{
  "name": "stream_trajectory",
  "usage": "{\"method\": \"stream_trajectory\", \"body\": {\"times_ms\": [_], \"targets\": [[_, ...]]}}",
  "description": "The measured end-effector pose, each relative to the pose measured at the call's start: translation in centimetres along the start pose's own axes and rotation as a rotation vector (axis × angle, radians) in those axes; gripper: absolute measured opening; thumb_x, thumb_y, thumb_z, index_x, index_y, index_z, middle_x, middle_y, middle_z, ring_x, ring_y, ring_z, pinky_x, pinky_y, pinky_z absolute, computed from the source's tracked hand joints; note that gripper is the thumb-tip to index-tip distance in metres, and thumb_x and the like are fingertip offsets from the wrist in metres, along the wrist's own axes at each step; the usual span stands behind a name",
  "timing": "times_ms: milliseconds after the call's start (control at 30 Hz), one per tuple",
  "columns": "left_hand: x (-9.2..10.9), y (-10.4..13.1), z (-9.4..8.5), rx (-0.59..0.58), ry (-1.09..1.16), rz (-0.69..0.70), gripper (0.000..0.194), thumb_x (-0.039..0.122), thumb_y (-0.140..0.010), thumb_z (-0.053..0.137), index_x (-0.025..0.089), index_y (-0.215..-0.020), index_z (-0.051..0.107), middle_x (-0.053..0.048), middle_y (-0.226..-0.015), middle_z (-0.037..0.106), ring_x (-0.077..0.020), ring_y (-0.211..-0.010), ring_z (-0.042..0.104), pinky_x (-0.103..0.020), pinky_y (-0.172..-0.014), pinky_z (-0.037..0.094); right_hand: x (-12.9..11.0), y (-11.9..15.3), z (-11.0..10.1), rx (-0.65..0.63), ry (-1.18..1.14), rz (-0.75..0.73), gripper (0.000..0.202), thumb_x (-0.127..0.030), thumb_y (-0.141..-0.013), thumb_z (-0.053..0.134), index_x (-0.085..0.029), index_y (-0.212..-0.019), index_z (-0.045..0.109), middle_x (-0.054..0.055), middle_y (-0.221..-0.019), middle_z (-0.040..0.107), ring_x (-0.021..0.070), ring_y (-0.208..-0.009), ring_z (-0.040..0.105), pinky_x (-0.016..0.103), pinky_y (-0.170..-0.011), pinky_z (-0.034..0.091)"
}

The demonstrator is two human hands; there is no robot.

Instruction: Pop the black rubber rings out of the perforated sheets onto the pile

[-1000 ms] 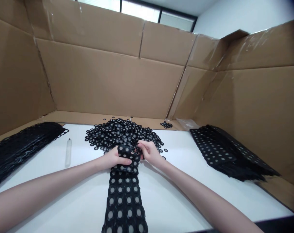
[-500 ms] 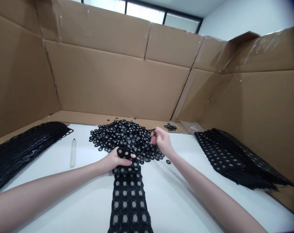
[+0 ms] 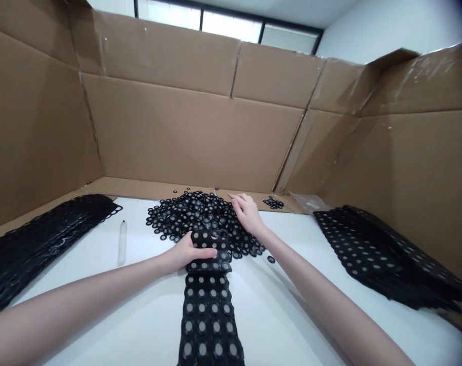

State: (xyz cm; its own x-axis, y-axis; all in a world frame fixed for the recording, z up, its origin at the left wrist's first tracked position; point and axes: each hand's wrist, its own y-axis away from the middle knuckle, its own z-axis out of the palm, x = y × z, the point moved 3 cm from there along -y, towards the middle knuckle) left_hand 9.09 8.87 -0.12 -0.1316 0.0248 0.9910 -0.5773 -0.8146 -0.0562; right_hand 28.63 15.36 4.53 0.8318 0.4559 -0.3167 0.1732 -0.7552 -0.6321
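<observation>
Left hand (image 3: 186,254): we gripped the dotted strip (image 3: 208,301).
Right hand (image 3: 248,212): we couldn't tell whether it held anything.
Disc pile (image 3: 196,213): lay beside our right hand.

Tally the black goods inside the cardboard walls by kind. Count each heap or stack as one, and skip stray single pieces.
Heaps of small round pieces: 2 (large heap, small heap)
Side stacks: 2 (left stack, right stack)
Dotted strip held in the left hand: 1
Total: 5

I see a translucent, black-tipped tube (image 3: 122,245) left of the left hand (image 3: 182,254), cardboard walls (image 3: 192,134) and windows (image 3: 231,25) beyond it.
</observation>
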Motion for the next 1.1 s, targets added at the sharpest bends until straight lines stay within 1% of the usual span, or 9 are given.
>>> {"method": "stream_trajectory", "body": {"times_ms": [67, 200, 267, 367, 433, 633, 767, 867, 1100], "targets": [[0.0, -0.2, 0.1, -0.005, 0.014, 0.0, 0.036, 0.027, -0.065, 0.075, 0.015, -0.097, 0.063, -0.008, -0.101, 0.068, -0.0219, -0.094, 0.061, -0.035, -0.087, 0.046, -2.4, 0.8, -0.9, 0.002, -0.179, -0.085, 0.038, -0.033, -0.094, 0.027, -0.022, -0.106, 0.062, 0.007, -0.097, 0.063, 0.019, -0.094, 0.053, 0.035, -0.084, 0.04], [0.2, -0.5, 0.0, -0.007, -0.026, 0.048, 0.033, 0.03, -0.066, 0.073, 0.014, -0.094, 0.064, -0.006, -0.096, 0.068, -0.0209, -0.092, 0.06, -0.032, -0.085, 0.045, -7.3, 3.0, -0.8, -0.215, -0.298, -0.372, 0.023, -0.036, -0.087, 0.048, -0.023, -0.097, 0.064, 0.004, -0.086, 0.065, 0.017, -0.083, 0.055, 0.033, -0.08, 0.041], [0.1, -0.6, -0.1, 0.002, -0.054, 0.054, 0.031, 0.031, -0.065, 0.074, 0.013, -0.089, 0.065, -0.005, -0.088, 0.068, -0.0195, -0.086, 0.06, -0.03, -0.079, 0.045, -8.0, 3.6, -0.3, -0.198, -0.311, -0.383, 0.018, -0.033, -0.085, 0.052, -0.022, -0.09, 0.065, 0.003, -0.079, 0.064, 0.0162, -0.077, 0.054, 0.032, -0.075, 0.041], [-0.4, -0.7, -0.5, 0.046, -0.051, 0.005, 0.031, 0.036, -0.064, 0.073, 0.01, -0.079, 0.064, -0.004, -0.074, 0.065, -0.016, -0.072, 0.058, -0.026, -0.067, 0.044, -7.5, 3.9, 0.3, -0.119, -0.337, -0.297, 0.013, -0.027, -0.084, 0.053, -0.021, -0.084, 0.065, 0.003, -0.073, 0.062, 0.0153, -0.071, 0.053, 0.031, -0.07, 0.041], [-0.6, -0.8, -0.6, 0.049, -0.03, -0.004, 0.033, 0.04, -0.067, 0.07, 0.009, -0.075, 0.063, -0.003, -0.069, 0.062, -0.0135, -0.065, 0.055, -0.025, -0.062, 0.041, -6.9, 3.9, 0.3, -0.099, -0.334, -0.266, 0.013, -0.025, -0.084, 0.054, -0.022, -0.091, 0.064, 0.003, -0.075, 0.061, 0.0158, -0.072, 0.053, 0.032, -0.07, 0.042], [-1.0, -1.1, -1.0, 0.058, -0.259, 0.029, 0.042, 0.051, -0.067, 0.065, 0.011, -0.06, 0.054, 0.005, -0.051, 0.041, -0.0071, -0.05, 0.034, -0.022, -0.048, 0.024, -6.9, 4.6, -0.2, -0.13, -0.227, -0.376, 0.022, -0.027, -0.088, 0.047, -0.024, -0.1, 0.065, 0.006, -0.087, 0.062, 0.0184, -0.082, 0.052, 0.036, -0.075, 0.039], [-0.7, -0.9, -0.7, 0.036, -0.479, 0.063, 0.046, 0.052, -0.069, 0.061, 0.014, -0.053, 0.042, 0.007, -0.051, 0.024, -0.0066, -0.051, 0.021, -0.024, -0.047, 0.014, -7.0, 4.7, 0.3, -0.212, -0.307, -0.345, 0.019, -0.034, -0.083, 0.056, -0.022, -0.091, 0.067, 0.004, -0.076, 0.063, 0.0173, -0.076, 0.052, 0.034, -0.072, 0.039], [-0.4, -0.7, -0.3, -0.016, -0.528, 0.102, 0.043, 0.05, -0.074, 0.056, 0.015, -0.055, 0.04, 0.006, -0.053, 0.024, -0.0073, -0.053, 0.021, -0.024, -0.048, 0.015, -7.1, 4.7, 0.6, -0.21, -0.384, -0.257, 0.015, -0.034, -0.08, 0.059, -0.021, -0.079, 0.067, 0.003, -0.069, 0.061, 0.0163, -0.072, 0.052, 0.031, -0.069, 0.04], [-0.4, -0.5, -0.3, 0.043, -0.673, 0.154, 0.053, 0.05, -0.076, 0.053, 0.017, -0.049, 0.021, 0.007, -0.05, 0.017, -0.0063, -0.049, 0.016, -0.024, -0.046, 0.013, -7.4, 5.3, 1.5, -0.208, -0.521, -0.107, 0.022, -0.026, -0.085, 0.05, -0.019, -0.068, 0.062, 0.003, -0.069, 0.061, 0.0149, -0.07, 0.053, 0.028, -0.065, 0.04]]}}
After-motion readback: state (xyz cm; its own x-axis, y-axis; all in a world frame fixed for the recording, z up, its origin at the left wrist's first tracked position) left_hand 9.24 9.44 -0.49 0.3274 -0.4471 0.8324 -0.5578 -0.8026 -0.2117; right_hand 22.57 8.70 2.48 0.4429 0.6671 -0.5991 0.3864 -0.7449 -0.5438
